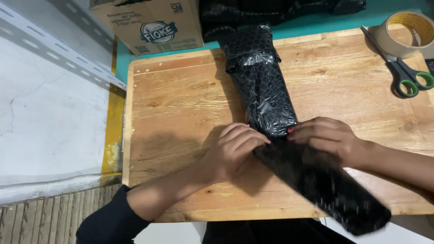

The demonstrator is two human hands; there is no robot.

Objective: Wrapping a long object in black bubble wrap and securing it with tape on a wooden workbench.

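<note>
- One cardboard box [151, 22] is seen at the top left, standing on the teal surface [121, 61] just behind the board; printing is on its side, not copied.
- One wooden board [176, 99] is laid across the work area; everything in hand rests on it.
- One left hand [235, 149] is counted, palm down, fingers curled and pressed onto the black bubble-wrap bundle [262, 86] at about its middle; a dark sleeve is visible at the forearm. The grip is judged a pinch or press on the wrap, not a full closed fist.
- One black bubble-wrap bundle is counted, lying diagonally on the board from top centre to the near right edge, which its lower end overhangs. The upper part is seen already rolled tight and folded over at the top; the lower end [334, 190] is blurred and looks looser.
- Progress is judged as roughly halfway or more: the item is fully covered, the roll is formed, no tape is seen on it yet.
- One right hand [325, 138] is counted, fingers bent and pressing the wrap from the right, opposite the left hand and nearly touching it.
- More black wrap [280, 9] is seen heaped behind the board.
- One roll of brown tape [404, 34] is counted at the top right, untouched.
- One pair of scissors [400, 68], green-handled, is laid just beside the tape, well apart from both hands.
</note>
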